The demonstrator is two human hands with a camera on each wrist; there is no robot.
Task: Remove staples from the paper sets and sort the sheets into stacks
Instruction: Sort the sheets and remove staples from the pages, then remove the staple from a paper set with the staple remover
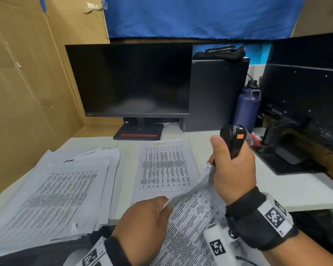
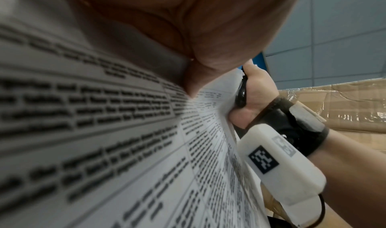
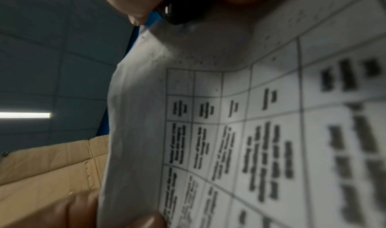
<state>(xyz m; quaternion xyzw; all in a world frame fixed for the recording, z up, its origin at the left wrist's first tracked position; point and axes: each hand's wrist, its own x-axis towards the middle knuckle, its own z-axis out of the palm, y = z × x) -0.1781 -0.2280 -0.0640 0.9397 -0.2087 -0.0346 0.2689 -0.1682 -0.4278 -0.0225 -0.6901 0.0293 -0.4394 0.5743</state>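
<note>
A stapled paper set [image 1: 190, 223] printed with a table is lifted off the desk in front of me. My left hand [image 1: 148, 217] pinches its top edge near the middle. My right hand [image 1: 233, 166] grips a black staple remover [image 1: 232, 141] with an orange patch, its lower end at the raised top corner of the set. The left wrist view shows the printed set [image 2: 125, 132] and the right hand [image 2: 252, 96] around the black tool. In the right wrist view the tool [image 3: 179, 12] sits at the corner of the sheet [image 3: 229, 132]. No staple can be made out.
A loose pile of printed sheets [image 1: 52, 192] lies at the left of the white desk [image 1: 296, 189]. One single sheet [image 1: 165, 166] lies in the middle. Behind stand a dark monitor [image 1: 131, 79], a computer tower [image 1: 215, 93], a purple bottle [image 1: 247, 104] and cardboard walls [image 1: 21, 83].
</note>
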